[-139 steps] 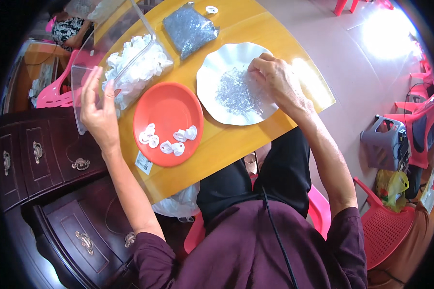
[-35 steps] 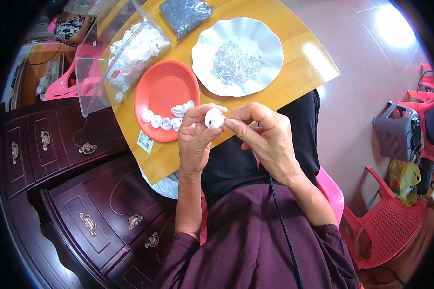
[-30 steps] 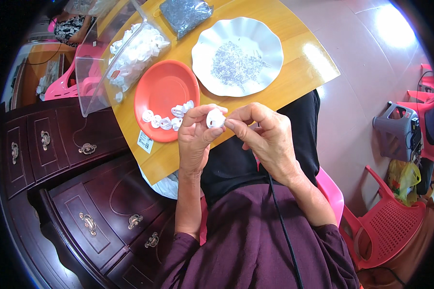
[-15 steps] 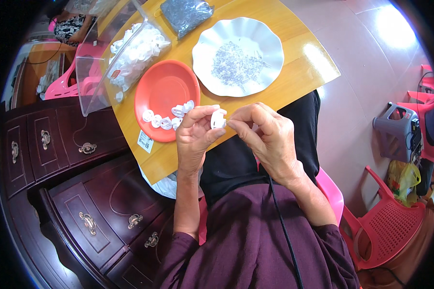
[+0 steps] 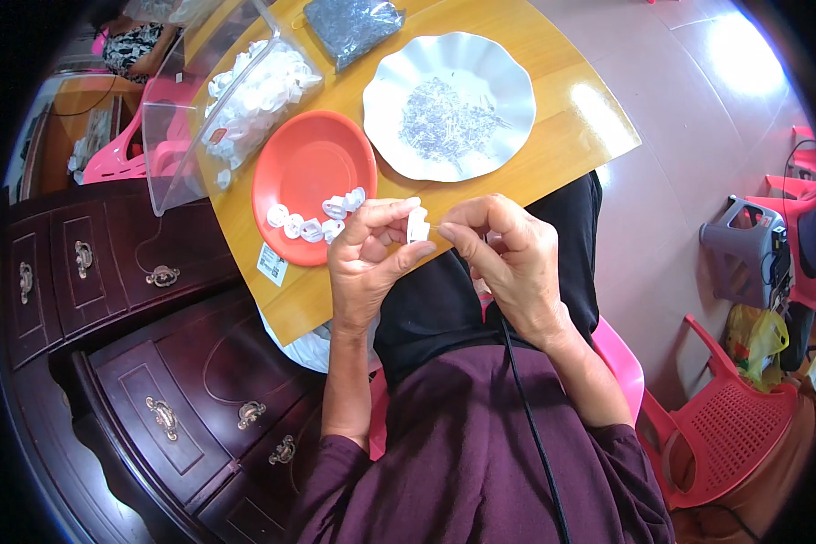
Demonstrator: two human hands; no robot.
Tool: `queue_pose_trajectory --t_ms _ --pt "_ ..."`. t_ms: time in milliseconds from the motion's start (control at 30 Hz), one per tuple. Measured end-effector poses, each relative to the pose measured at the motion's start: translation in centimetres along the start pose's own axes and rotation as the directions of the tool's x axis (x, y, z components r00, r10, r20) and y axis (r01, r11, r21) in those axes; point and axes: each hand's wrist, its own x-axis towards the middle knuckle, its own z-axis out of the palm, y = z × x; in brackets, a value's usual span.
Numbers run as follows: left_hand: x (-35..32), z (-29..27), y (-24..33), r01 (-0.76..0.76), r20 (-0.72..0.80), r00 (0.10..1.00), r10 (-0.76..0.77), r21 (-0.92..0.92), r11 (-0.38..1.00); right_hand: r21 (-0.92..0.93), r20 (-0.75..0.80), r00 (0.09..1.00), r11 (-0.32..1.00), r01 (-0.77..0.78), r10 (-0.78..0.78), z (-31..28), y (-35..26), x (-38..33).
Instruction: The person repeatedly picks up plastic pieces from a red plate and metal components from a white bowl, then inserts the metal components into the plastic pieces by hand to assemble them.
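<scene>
My left hand [image 5: 368,249] grips a small white plastic piece [image 5: 418,226] between thumb and fingers, over my lap near the table edge. My right hand [image 5: 506,258] is closed in a pinch just right of that piece. A thin, light pin-like bit [image 5: 434,227] shows at its fingertips, pointing at the white piece; whether they touch I cannot tell. An orange-red plate [image 5: 310,163] left of my hands carries several similar white pieces [image 5: 311,230] along its near side. Beyond my hands, a white scalloped dish [image 5: 508,91] bears a heap of small, thin, shiny pins [image 5: 449,118].
A clear bin [image 5: 168,150] of loose white pieces [image 5: 254,95] stands at the far left of the yellow table [image 5: 571,100], with a bag of dark stuff [image 5: 352,27] beside it. A dark wooden cabinet [image 5: 154,354] flanks my left. Right are a grey stool [image 5: 743,240] and pink chair [image 5: 730,426].
The white piece has turned in my left hand and shifted slightly right. My right fingertips have drawn a little away from it, and the thin bit between them now shows.
</scene>
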Motion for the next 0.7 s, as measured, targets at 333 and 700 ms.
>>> queue_pose_trajectory --t_ms 333,700 --pt "0.1 0.9 -0.6 -0.016 0.027 1.000 0.016 -0.016 1.000 0.064 0.048 0.994 0.993 -0.100 0.097 -0.2 -0.1 0.3" --pt "0.5 1.1 -0.4 0.000 -0.010 1.000 0.000 -0.008 1.000 0.181 0.141 0.955 0.941 -0.285 0.262 -1.2 -0.4 0.4"
